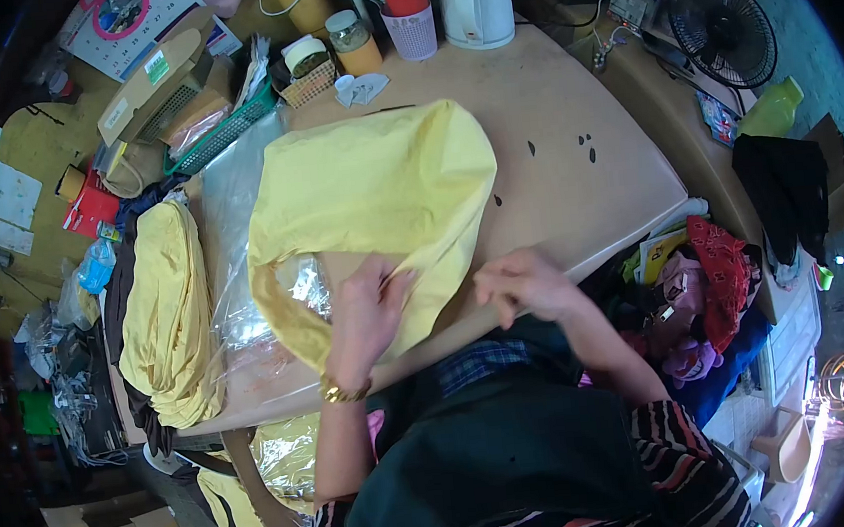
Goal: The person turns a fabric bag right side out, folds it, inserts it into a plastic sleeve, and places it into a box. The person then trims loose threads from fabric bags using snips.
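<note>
A yellow cloth piece (360,184) with a long strap-like loop lies spread on the brown table (586,184). My left hand (370,303), with a gold bracelet at the wrist, pinches the lower edge of the cloth, inside the loop. To its right my right hand (524,285) hovers by the table's front edge, off the cloth, its fingers curled; whether they hold anything small cannot be made out. Clear plastic (238,229) lies under the left side of the cloth.
Folded yellow cloths (166,316) are stacked at the table's left. Along the back stand a green basket (230,130), a jar (352,41), a pink cup (410,34) and a white kettle (476,3). A black fan (723,28) is at the right.
</note>
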The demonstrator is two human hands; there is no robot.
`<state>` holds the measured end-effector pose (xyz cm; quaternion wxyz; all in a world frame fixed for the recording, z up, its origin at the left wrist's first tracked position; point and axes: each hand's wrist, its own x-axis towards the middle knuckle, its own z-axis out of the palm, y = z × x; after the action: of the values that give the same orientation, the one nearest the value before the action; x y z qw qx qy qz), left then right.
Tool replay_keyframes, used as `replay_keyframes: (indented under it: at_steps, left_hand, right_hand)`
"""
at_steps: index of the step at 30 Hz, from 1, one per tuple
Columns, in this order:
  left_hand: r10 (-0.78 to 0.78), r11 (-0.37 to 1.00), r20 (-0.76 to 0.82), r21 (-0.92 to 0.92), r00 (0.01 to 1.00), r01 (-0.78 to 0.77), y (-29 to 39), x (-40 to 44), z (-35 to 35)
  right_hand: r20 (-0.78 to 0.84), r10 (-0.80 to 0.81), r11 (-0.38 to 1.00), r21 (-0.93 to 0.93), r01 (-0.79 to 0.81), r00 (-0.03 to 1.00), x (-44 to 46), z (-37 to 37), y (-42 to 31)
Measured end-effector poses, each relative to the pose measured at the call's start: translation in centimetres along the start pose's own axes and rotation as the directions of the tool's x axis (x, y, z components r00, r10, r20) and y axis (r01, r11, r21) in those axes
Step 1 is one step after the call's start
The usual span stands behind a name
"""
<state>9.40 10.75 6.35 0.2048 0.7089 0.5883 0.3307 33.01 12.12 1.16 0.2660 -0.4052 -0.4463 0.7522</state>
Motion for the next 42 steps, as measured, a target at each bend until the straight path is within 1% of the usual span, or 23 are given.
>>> replay_keyframes:
  at_steps: [2,4,6,8,10,13,15,17,18,20,22,24,26,27,29,30,32,35,36,38,39,41,42]
  left_hand:
    - [-0.158,0.986,0.201,0.078,0.967,0.145,0.5,-1.6,-2.0]
    - [-0.135,0.991,0.209,0.054,0.969,0.126,0.3,-3.3,-1.9]
    - [-0.106,0.994,0.195,0.001,0.975,0.108,0.1,-4.6,-1.6]
    - [-0.136,0.990,0.195,-0.012,0.971,0.141,0.3,-5.5,-1.5]
    - [-0.221,0.974,0.235,0.008,0.946,0.226,1.1,-6.0,-1.6]
    - [-0.174,0.984,0.290,0.020,0.941,0.176,1.0,-6.6,-0.7]
    - [-0.150,0.986,0.308,-0.019,0.940,0.164,1.1,-6.2,0.0]
    - [-0.113,0.992,0.317,-0.018,0.942,0.125,1.0,-5.3,0.6]
    - [-0.121,0.991,0.316,-0.014,0.941,0.132,1.0,-4.7,0.7]
    - [-0.067,0.998,0.252,0.018,0.965,0.065,1.2,-3.1,1.3]
    - [-0.038,0.999,0.219,0.022,0.975,0.034,1.9,-1.2,1.5]
    - [-0.003,1.000,0.181,0.028,0.984,-0.002,2.0,0.1,1.6]
    - [0.038,0.998,0.121,0.037,0.992,-0.043,2.0,0.7,1.9]
    - [0.032,0.999,0.122,0.029,0.992,-0.036,2.5,0.8,1.5]
    - [0.034,0.995,0.333,0.081,0.942,-0.064,3.7,0.5,-0.5]
    - [0.031,0.995,0.336,0.079,0.941,-0.061,3.5,0.1,-1.1]
    - [0.062,0.990,0.442,0.087,0.895,-0.112,2.6,-1.1,-2.5]
    - [0.072,0.994,0.410,0.047,0.909,-0.099,0.8,-2.9,-3.2]
    - [0.067,0.994,0.409,0.051,0.910,-0.096,0.9,-3.2,-3.7]
    - [-0.168,0.985,0.458,0.110,0.873,0.132,1.5,-3.8,-4.8]
    - [-0.177,0.983,0.456,0.115,0.872,0.140,0.9,-4.1,-4.6]
    - [-0.070,0.990,0.429,-0.083,0.901,0.116,-0.6,-4.2,-3.8]
    - [-0.078,0.989,0.427,-0.084,0.901,0.125,-0.4,-4.0,-3.5]
  right_hand:
    - [-0.291,-0.324,0.927,-0.285,0.242,0.900,0.6,-4.0,0.3]
    - [-0.356,-0.717,0.661,-0.622,0.420,0.600,3.0,-7.8,-0.4]
    - [-0.332,-0.730,0.430,-0.903,0.023,0.598,4.3,-8.8,-3.6]
    - [-0.295,-0.675,0.289,-0.949,-0.126,0.677,9.1,-11.1,-3.4]
    - [-0.234,-0.502,0.195,-0.969,-0.154,0.833,13.5,-11.0,-5.5]
    - [-0.031,-0.467,0.063,-0.998,-0.002,0.884,21.2,-9.8,-7.4]
    - [0.074,-0.462,0.011,-0.996,0.090,0.884,25.4,-9.4,-9.7]
    - [0.140,-0.207,0.334,-0.920,0.204,0.968,27.9,-8.5,-12.6]
    - [0.147,-0.203,0.337,-0.918,0.210,0.968,27.0,-7.3,-13.5]
    - [0.228,-0.469,0.384,-0.817,0.430,0.853,22.1,-4.5,-16.5]
    - [0.246,-0.571,0.499,-0.654,0.569,0.783,14.3,-0.1,-15.2]
    - [0.247,-0.675,0.059,-0.921,0.385,0.695,7.7,3.5,-10.9]
    - [0.306,-0.756,-0.095,-0.926,0.366,0.579,4.4,4.4,-7.6]
    - [0.308,-0.749,-0.095,-0.926,0.365,0.587,4.5,3.4,-6.9]
    - [0.271,-0.858,-0.082,-0.911,0.404,0.436,5.8,0.7,-5.0]
    - [0.269,-0.857,-0.078,-0.912,0.404,0.441,6.2,-0.3,-5.0]
    - [0.093,-0.960,0.017,-0.923,0.385,0.264,7.4,-2.0,-5.7]
    - [0.167,-0.971,-0.069,-0.883,0.465,0.173,8.8,-3.6,-6.4]
    - [0.167,-0.971,-0.068,-0.880,0.470,0.173,9.3,-4.2,-6.5]
    - [0.213,-0.966,-0.123,-0.875,0.468,0.144,10.0,-5.1,-6.5]
    - [0.212,-0.966,-0.120,-0.871,0.476,0.146,10.2,-5.7,-6.7]
    - [0.159,-0.979,-0.107,-0.934,0.341,0.128,10.0,-6.3,-7.7]
    - [0.171,-0.965,-0.113,-0.956,0.271,0.199,8.9,-5.4,-8.3]
